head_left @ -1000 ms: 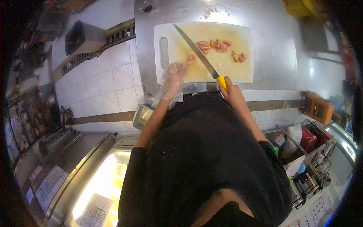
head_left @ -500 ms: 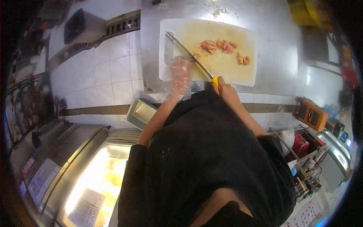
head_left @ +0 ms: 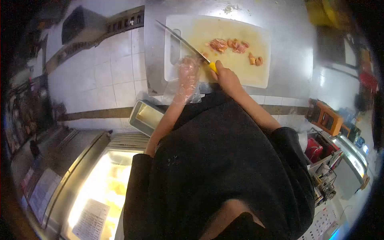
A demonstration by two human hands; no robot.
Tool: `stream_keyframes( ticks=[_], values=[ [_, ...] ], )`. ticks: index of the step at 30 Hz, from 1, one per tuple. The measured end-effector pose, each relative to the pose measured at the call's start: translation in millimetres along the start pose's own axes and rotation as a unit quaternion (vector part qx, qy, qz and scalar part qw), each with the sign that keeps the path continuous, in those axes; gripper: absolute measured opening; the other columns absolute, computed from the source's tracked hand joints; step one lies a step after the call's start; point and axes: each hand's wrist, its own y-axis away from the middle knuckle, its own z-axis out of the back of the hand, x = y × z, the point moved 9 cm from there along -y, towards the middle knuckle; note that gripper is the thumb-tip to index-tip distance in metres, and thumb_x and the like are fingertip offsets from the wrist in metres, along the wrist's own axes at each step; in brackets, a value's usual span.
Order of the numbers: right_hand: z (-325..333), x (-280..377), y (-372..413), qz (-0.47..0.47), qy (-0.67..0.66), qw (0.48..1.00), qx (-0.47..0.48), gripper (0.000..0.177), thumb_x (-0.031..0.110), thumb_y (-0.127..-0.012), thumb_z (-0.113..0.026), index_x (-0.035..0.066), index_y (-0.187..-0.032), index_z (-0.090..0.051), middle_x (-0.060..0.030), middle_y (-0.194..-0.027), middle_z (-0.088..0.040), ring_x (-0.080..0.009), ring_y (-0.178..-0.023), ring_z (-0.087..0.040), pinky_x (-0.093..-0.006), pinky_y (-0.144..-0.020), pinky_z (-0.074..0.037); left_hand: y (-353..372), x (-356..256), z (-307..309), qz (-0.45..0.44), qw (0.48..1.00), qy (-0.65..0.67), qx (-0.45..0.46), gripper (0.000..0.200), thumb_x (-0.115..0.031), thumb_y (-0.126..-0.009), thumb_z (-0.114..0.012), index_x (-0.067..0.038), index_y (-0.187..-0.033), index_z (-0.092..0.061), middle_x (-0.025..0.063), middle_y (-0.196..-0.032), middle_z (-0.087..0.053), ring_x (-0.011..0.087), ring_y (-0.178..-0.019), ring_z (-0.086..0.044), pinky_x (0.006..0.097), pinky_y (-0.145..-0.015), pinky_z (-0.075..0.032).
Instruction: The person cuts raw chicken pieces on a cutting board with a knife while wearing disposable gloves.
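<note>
My right hand (head_left: 229, 79) is closed round the yellow handle of a long knife (head_left: 182, 39). The blade slants up and left across the white cutting board (head_left: 260, 82), its tip past the board's left edge. In a loose clear plastic glove, my left hand (head_left: 188, 74) rests on the lower left of the board with fingers curled at a small piece of raw meat (head_left: 205, 55), partly hidden by hand and blade. Further right lie a larger piece of raw meat (head_left: 218, 45), a cluster of meat pieces (head_left: 239, 46) and smaller meat pieces (head_left: 255, 60).
The board lies on a metal table (head_left: 290, 52) with food scraps (head_left: 230, 8) at its far side. A rectangular metal pan (head_left: 146, 117) stands below the table's near left edge. A lit glass case (head_left: 106, 184) is at lower left, and an orange crate (head_left: 330, 119) at right.
My right hand has moved the knife up and left, so its tip now reaches past the board's edge. My left hand stays beside the small meat piece. The whole view has shifted slightly.
</note>
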Motion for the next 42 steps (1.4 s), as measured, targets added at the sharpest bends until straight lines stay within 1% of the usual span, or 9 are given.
stream_keyframes(
  ticks=[11,19,26,30,32,34,38,40,42],
  values=[
    [45.4,-100.0,172.0,-0.132,-0.034,0.986,0.092,0.029,0.028,-0.087,-0.051,0.007,-0.105,-0.041,-0.0247,-0.072,-0.058,-0.0440,-0.070,-0.056,-0.0482,-0.058,-0.042,42.0,24.9,-33.3,-0.136,0.976,-0.171,-0.008,0.035,-0.015,-0.083,-0.054,-0.003,-0.115,-0.048,0.0150,-0.093,-0.054,0.0289,-0.081,-0.051,0.0402,-0.070,-0.043],
    [65.5,-110.4,193.1,-0.219,-0.146,0.964,-0.038,0.024,0.025,-0.087,-0.052,0.004,-0.094,-0.043,-0.0235,-0.068,-0.056,-0.0433,-0.067,-0.055,-0.0435,-0.052,-0.041,-16.5,-26.4,-8.1,-0.009,0.983,0.143,0.115,0.024,-0.016,-0.091,-0.043,-0.002,-0.110,-0.048,0.0163,-0.107,-0.048,0.0303,-0.089,-0.050,0.0395,-0.078,-0.041],
    [69.2,-98.8,194.1,-0.189,-0.150,0.965,-0.103,0.024,0.026,-0.087,-0.053,0.004,-0.093,-0.045,-0.0233,-0.069,-0.056,-0.0431,-0.067,-0.055,-0.0426,-0.053,-0.041,4.3,3.0,-31.3,-0.045,0.997,-0.044,0.050,0.016,-0.016,-0.089,-0.044,-0.002,-0.091,-0.052,0.0147,-0.085,-0.048,0.0293,-0.077,-0.049,0.0390,-0.070,-0.042],
    [55.3,-99.2,195.3,-0.212,-0.171,0.959,-0.072,0.025,0.028,-0.087,-0.054,0.005,-0.093,-0.045,-0.0239,-0.072,-0.056,-0.0436,-0.069,-0.055,-0.0432,-0.055,-0.042,-11.7,-25.9,-15.4,0.055,0.852,-0.384,0.351,0.027,-0.017,-0.093,-0.036,-0.008,-0.117,-0.045,0.0084,-0.100,-0.052,0.0154,-0.083,-0.052,0.0255,-0.074,-0.047],
    [50.8,-99.1,192.7,-0.203,-0.179,0.961,-0.060,0.025,0.028,-0.087,-0.054,0.005,-0.093,-0.045,-0.0237,-0.073,-0.057,-0.0434,-0.070,-0.055,-0.0433,-0.056,-0.042,13.3,14.9,-31.3,0.221,0.944,0.107,0.223,0.023,-0.015,-0.092,-0.038,-0.007,-0.110,-0.049,0.0105,-0.100,-0.052,0.0194,-0.084,-0.052,0.0290,-0.076,-0.045],
    [50.5,-97.5,189.6,-0.194,-0.182,0.963,-0.056,0.026,0.029,-0.087,-0.053,0.005,-0.094,-0.045,-0.0237,-0.074,-0.057,-0.0431,-0.071,-0.055,-0.0435,-0.057,-0.042,2.7,17.4,-17.2,0.152,0.959,0.215,0.108,0.020,-0.014,-0.091,-0.042,-0.006,-0.105,-0.053,0.0105,-0.098,-0.052,0.0208,-0.083,-0.052,0.0305,-0.074,-0.044],
    [52.1,-97.1,184.7,-0.177,-0.177,0.966,-0.059,0.027,0.030,-0.087,-0.053,0.006,-0.094,-0.044,-0.0239,-0.074,-0.057,-0.0428,-0.073,-0.056,-0.0437,-0.057,-0.043,-18.5,-25.5,-4.2,-0.142,0.990,0.006,-0.001,0.016,-0.015,-0.088,-0.050,-0.005,-0.098,-0.057,0.0068,-0.093,-0.056,0.0175,-0.079,-0.052,0.0304,-0.067,-0.042],
    [52.3,-98.6,183.7,-0.176,-0.168,0.968,-0.058,0.027,0.030,-0.087,-0.053,0.006,-0.094,-0.044,-0.0239,-0.075,-0.057,-0.0427,-0.073,-0.056,-0.0436,-0.058,-0.043,-29.2,-15.4,-13.1,-0.034,0.976,0.213,0.026,0.017,-0.017,-0.087,-0.052,-0.004,-0.096,-0.058,0.0062,-0.089,-0.058,0.0161,-0.077,-0.053,0.0310,-0.067,-0.042],
    [54.2,-98.1,182.5,-0.181,-0.157,0.970,-0.054,0.026,0.030,-0.087,-0.053,0.006,-0.094,-0.044,-0.0239,-0.075,-0.057,-0.0426,-0.073,-0.056,-0.0434,-0.057,-0.043,-26.2,0.7,-50.7,0.207,0.826,0.508,0.131,0.019,-0.019,-0.087,-0.053,-0.003,-0.096,-0.059,0.0065,-0.085,-0.060,0.0154,-0.076,-0.054,0.0318,-0.069,-0.043]
  ],
)
